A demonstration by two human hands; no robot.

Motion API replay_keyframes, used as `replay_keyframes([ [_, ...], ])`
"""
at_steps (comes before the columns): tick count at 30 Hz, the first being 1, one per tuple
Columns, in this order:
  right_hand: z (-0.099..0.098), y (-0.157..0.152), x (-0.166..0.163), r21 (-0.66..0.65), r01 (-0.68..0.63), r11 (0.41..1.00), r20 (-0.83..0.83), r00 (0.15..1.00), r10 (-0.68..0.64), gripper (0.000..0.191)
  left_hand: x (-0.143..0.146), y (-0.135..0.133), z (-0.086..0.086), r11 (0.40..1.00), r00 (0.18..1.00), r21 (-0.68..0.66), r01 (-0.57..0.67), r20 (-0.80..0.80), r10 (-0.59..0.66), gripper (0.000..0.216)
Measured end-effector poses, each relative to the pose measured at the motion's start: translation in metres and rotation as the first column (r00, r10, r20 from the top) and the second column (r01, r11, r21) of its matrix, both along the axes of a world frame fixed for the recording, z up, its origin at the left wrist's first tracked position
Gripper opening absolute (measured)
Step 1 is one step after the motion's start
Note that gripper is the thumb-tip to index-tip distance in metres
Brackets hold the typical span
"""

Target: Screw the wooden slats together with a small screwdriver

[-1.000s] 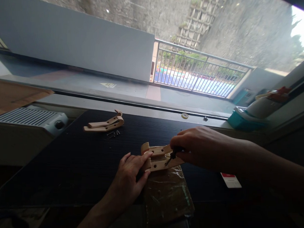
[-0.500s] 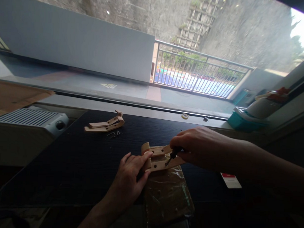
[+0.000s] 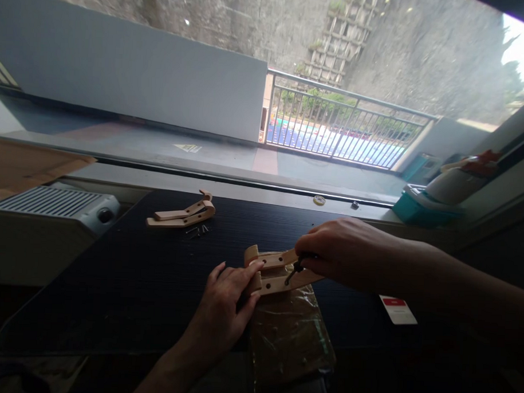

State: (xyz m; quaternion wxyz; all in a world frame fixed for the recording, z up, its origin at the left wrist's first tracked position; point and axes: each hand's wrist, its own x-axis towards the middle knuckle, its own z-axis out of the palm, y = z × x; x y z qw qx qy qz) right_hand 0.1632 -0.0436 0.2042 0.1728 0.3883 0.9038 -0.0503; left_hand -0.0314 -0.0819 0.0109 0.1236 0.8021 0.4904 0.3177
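A light wooden piece with holes [image 3: 271, 271], made of two curved arms, lies on the dark table [image 3: 126, 272]. My left hand [image 3: 226, 304] presses on its left end with thumb and fingers. My right hand [image 3: 344, 251] is closed round a small dark-handled screwdriver [image 3: 294, 271], whose tip points down at the lower arm. A clear plastic bag [image 3: 289, 335] with small parts lies under and in front of the piece.
A second wooden piece [image 3: 182, 214] lies farther back with several loose screws [image 3: 197, 231] beside it. A white and red card [image 3: 398, 309] rests at the right. A grey ribbed appliance [image 3: 51, 203] stands at the left, a teal and white object [image 3: 429, 196] on the sill.
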Motion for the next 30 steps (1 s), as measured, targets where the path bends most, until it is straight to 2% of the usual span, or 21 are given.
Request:
replay_keyframes([
  [3,-0.002,-0.001,0.0,0.036,0.022,0.999,0.015,1.0,-0.022,0.024,0.0,0.0,0.0,1.0,1.0,0.002,-0.001,0.0,0.001,0.048],
  [5,-0.003,-0.001,0.001,0.052,0.027,0.998,0.006,1.0,-0.028,0.021,0.0,0.001,0.0,1.0,1.0,-0.004,-0.001,-0.001,0.001,0.048],
  [9,-0.002,0.0,0.003,0.015,-0.025,1.0,-0.006,1.0,0.025,0.012,0.0,0.001,0.0,1.0,1.0,-0.015,0.0,-0.007,0.0,0.049],
  [15,-0.004,0.002,0.002,-0.013,-0.05,0.999,0.012,0.999,0.051,0.014,0.001,0.0,0.001,1.0,1.0,-0.015,0.002,-0.017,-0.003,0.049],
  [20,-0.007,0.001,0.0,0.078,0.005,0.997,0.081,0.997,-0.011,0.02,0.001,0.0,0.001,1.0,1.0,-0.014,0.0,-0.021,0.0,0.048],
  [22,-0.005,0.001,-0.002,0.091,-0.008,0.996,0.071,0.997,0.002,0.016,0.001,0.0,0.001,1.0,1.0,-0.01,0.001,-0.024,-0.001,0.049],
  [26,-0.001,0.002,-0.008,0.02,-0.067,0.998,0.057,0.996,0.066,0.008,0.0,0.0,0.002,1.0,1.0,-0.011,0.01,-0.028,-0.01,0.05],
  [30,-0.005,0.006,-0.007,-0.022,-0.073,0.997,0.084,0.994,0.074,0.019,0.0,-0.001,0.003,1.0,1.0,-0.02,0.009,-0.026,-0.009,0.049],
])
